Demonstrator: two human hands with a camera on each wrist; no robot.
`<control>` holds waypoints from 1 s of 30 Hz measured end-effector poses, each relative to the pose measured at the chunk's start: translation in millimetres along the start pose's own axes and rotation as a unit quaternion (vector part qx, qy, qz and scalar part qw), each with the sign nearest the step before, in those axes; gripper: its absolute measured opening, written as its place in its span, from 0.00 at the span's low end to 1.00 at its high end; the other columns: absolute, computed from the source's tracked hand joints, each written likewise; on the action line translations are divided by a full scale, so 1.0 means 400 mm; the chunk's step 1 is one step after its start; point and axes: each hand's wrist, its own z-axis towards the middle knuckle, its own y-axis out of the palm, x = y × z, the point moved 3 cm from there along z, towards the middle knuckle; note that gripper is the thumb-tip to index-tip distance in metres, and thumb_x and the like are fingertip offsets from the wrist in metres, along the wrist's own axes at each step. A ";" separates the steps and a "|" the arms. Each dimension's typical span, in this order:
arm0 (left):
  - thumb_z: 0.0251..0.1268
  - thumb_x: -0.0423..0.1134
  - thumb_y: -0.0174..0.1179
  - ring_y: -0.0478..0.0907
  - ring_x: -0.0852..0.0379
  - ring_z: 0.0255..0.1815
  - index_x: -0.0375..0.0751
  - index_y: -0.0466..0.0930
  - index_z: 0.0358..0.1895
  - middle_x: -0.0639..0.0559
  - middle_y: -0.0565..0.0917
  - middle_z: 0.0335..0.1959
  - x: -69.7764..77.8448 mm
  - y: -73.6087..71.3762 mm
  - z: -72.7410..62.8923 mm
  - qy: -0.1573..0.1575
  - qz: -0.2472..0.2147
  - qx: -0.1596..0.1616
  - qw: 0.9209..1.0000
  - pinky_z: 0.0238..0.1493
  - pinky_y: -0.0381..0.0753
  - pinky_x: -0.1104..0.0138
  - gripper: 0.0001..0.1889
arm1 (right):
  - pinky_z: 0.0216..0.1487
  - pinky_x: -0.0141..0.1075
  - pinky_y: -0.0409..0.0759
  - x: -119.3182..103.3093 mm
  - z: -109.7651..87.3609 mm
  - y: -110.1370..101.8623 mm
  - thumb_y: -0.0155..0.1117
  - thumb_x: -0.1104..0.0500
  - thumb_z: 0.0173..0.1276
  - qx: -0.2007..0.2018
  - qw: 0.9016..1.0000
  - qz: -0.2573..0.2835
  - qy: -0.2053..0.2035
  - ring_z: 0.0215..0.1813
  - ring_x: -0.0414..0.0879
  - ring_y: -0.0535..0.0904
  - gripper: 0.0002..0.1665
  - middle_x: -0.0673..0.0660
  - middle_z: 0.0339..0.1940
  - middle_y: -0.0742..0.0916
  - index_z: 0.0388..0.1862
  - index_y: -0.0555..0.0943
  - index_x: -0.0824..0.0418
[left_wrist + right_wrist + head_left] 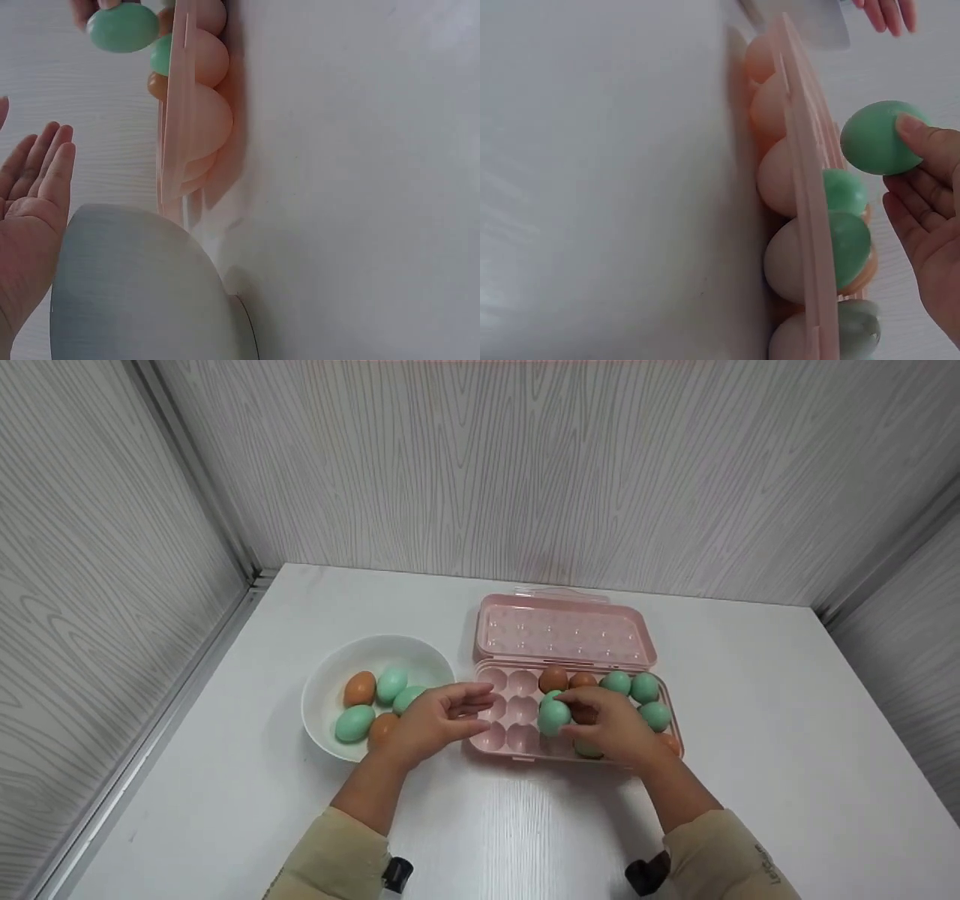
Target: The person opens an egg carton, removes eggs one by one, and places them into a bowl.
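Green egg (pixel 554 720), pink carton (pixel 522 710) beneath, bowl (pixel 412 653) nearby

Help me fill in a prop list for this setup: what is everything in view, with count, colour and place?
Wood-grain panels: 3, pale grey, around the table
Table: 1, white, beneath the bowl and carton
Bowl: 1, white, left of the carton
Carton: 1, pink, open, lid at the back
Bowl eggs: 5 visible, 3 green and 2 brown, in the bowl
Carton eggs: at least 8, green and brown, towards the carton's right end; some hidden
Held egg: 1, green, in the right hand
Sleeves: 2, beige, near edge
Left hand: 1, bare, by the bowl's right rim
Right hand: 1, bare, over the carton
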 end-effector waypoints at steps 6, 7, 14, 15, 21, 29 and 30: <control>0.53 0.39 0.66 0.72 0.54 0.59 0.43 0.70 0.61 0.48 0.74 0.59 -0.014 0.020 0.017 -0.006 0.026 -0.006 1.000 0.53 0.75 0.67 0.29 | 0.51 0.39 0.77 -0.063 0.015 0.005 0.73 0.53 0.50 -0.008 0.999 -0.001 -0.043 0.47 0.43 0.78 0.25 0.50 0.45 0.82 0.48 0.80 0.55; 0.53 0.40 0.66 0.72 0.55 0.59 0.44 0.70 0.61 0.49 0.74 0.59 -0.013 0.024 0.018 -0.008 0.029 -0.008 1.000 0.52 0.75 0.67 0.30 | 0.51 0.38 0.78 -0.071 0.017 0.007 0.73 0.51 0.49 -0.009 0.999 -0.009 -0.044 0.46 0.42 0.78 0.25 0.49 0.44 0.82 0.48 0.80 0.55; 0.52 0.41 0.67 0.72 0.58 0.58 0.50 0.71 0.61 0.57 0.74 0.58 -0.012 0.049 0.027 -0.010 0.043 -0.018 0.999 0.52 0.75 0.67 0.29 | 0.49 0.35 0.79 -0.110 0.034 0.024 0.73 0.50 0.50 -0.021 0.998 -0.001 -0.062 0.44 0.42 0.79 0.24 0.49 0.41 0.83 0.46 0.81 0.55; 0.52 0.42 0.67 0.72 0.58 0.57 0.51 0.71 0.60 0.57 0.74 0.58 -0.012 0.052 0.028 -0.007 0.048 -0.017 0.999 0.53 0.75 0.67 0.29 | 0.48 0.36 0.79 -0.114 0.036 0.027 0.73 0.51 0.50 -0.023 0.997 0.008 -0.066 0.45 0.42 0.80 0.24 0.50 0.41 0.83 0.46 0.81 0.56; 0.51 0.42 0.68 0.71 0.57 0.57 0.54 0.70 0.61 0.59 0.73 0.58 -0.015 0.064 0.037 0.007 0.068 -0.003 0.998 0.56 0.73 0.66 0.30 | 0.50 0.42 0.78 -0.129 0.043 0.039 0.73 0.53 0.50 -0.018 0.998 0.017 -0.055 0.44 0.42 0.80 0.22 0.49 0.39 0.82 0.45 0.82 0.56; 0.52 0.40 0.67 0.71 0.58 0.57 0.56 0.72 0.59 0.58 0.74 0.56 -0.014 0.072 0.052 0.021 0.112 0.032 0.993 0.58 0.71 0.65 0.28 | 0.48 0.37 0.79 -0.140 0.045 0.048 0.74 0.48 0.48 0.006 1.000 -0.019 -0.010 0.42 0.40 0.80 0.23 0.45 0.37 0.83 0.45 0.82 0.52; 0.52 0.41 0.67 0.71 0.58 0.56 0.57 0.72 0.59 0.58 0.75 0.55 -0.014 0.072 0.052 0.021 0.116 0.035 0.992 0.58 0.71 0.65 0.28 | 0.48 0.37 0.79 -0.141 0.045 0.049 0.74 0.48 0.48 0.007 1.000 -0.021 -0.008 0.42 0.41 0.79 0.24 0.45 0.37 0.83 0.45 0.82 0.52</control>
